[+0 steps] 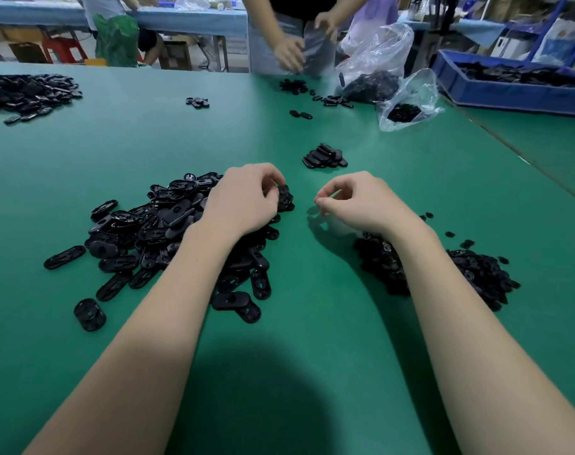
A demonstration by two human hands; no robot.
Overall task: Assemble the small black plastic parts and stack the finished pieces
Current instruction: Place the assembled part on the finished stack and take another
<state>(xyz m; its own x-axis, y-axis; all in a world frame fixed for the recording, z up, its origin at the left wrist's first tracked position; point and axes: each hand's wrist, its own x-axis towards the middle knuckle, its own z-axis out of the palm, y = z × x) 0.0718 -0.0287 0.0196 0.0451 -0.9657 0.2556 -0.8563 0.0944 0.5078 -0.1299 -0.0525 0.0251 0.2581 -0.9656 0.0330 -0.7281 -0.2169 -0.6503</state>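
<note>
— What's nearest to us?

— Two bare forearms reaching out over the green table mat (312, 339). The left hand (243, 200) sits on the far edge of a big heap of black oval plastic shells (154, 231), fingers curled, pinching a small black part (284, 192) at the heap's rim.

— And the other one?

— The right hand (355, 201) hovers just above the mat, fingertips drawn together in a pinch; whether anything is between them, I cannot tell. Beside its wrist lies a lower heap of small black plastic inserts (476, 274).

— Any finished ones?

— Beyond the hands, a little stack of closed black oval pieces (325, 156). Farther off, clear plastic bags (388, 70) with more black parts, a blue plastic crate (509, 90) on the right, another black pile (26, 93) far left, and a second person (289, 34) handling a bag at the table's far edge.
</note>
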